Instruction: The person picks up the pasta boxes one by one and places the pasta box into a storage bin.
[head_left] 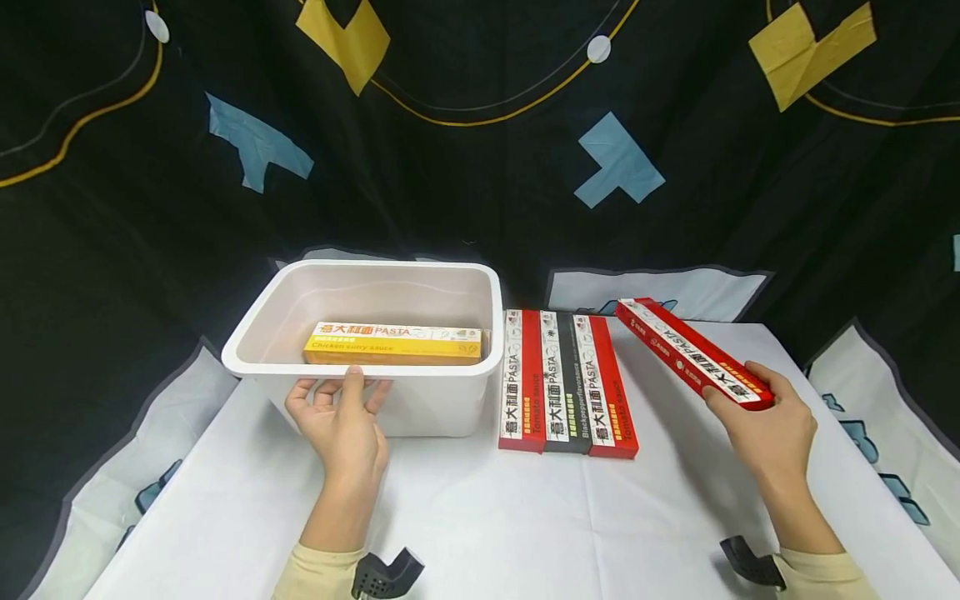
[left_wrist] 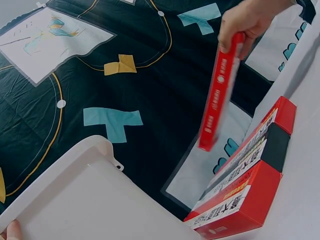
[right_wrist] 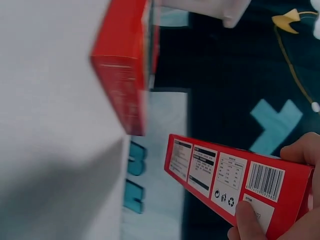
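My right hand (head_left: pixel 772 425) grips a red pasta box (head_left: pixel 693 354) by its near end and holds it tilted above the table. The right wrist view shows the barcode side of this box, with a fingertip on its label. My left hand (head_left: pixel 341 421) holds the front rim of a white plastic bin (head_left: pixel 465 404), thumb at the rim and fingers spread beneath it. Inside the bin lies a yellow-and-white pasta box (head_left: pixel 393 346) marked chicken curry sauce. Between the hands stand three pasta boxes side by side: a red one (head_left: pixel 532 379), a black one (head_left: pixel 566 383) and another red one (head_left: pixel 606 387).
A white cloth covers the table (head_left: pixel 517 525). Behind it hangs a dark curtain (head_left: pixel 465 192) with blue and yellow tape pieces. The row of boxes stands close to the bin's right side.
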